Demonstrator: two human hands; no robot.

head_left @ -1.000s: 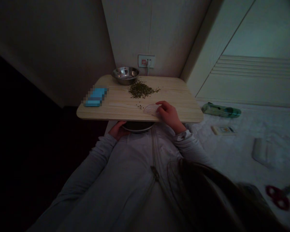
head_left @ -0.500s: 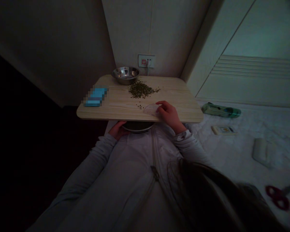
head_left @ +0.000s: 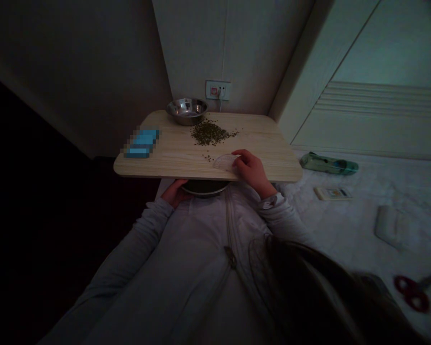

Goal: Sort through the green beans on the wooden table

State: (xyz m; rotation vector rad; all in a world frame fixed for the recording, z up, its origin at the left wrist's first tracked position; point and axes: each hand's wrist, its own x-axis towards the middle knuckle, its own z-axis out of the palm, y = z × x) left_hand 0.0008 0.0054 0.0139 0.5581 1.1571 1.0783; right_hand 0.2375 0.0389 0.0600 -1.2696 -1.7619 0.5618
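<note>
On the wooden tabletop [head_left: 165,160] lies a heap of small green beans or seeds [head_left: 209,132], with a few strays nearer the front edge. My right hand [head_left: 250,170] grips a thin, pale, see-through piece with a rounded edge [head_left: 224,163], laid against the board beside those strays; its exact kind is unclear. Below the front edge, my left hand [head_left: 175,192] holds the rim of a metal bowl [head_left: 206,193] at my lap. The board hides the bowl's far part, and its dark inside is hard to make out.
A second metal bowl [head_left: 187,112] stands at the back of the board, and a blurred-out blue object [head_left: 142,144] lies on the left. On the white bedding are a green package [head_left: 328,163], a remote control [head_left: 333,193], a whitish case [head_left: 391,225] and red-handled scissors [head_left: 413,292].
</note>
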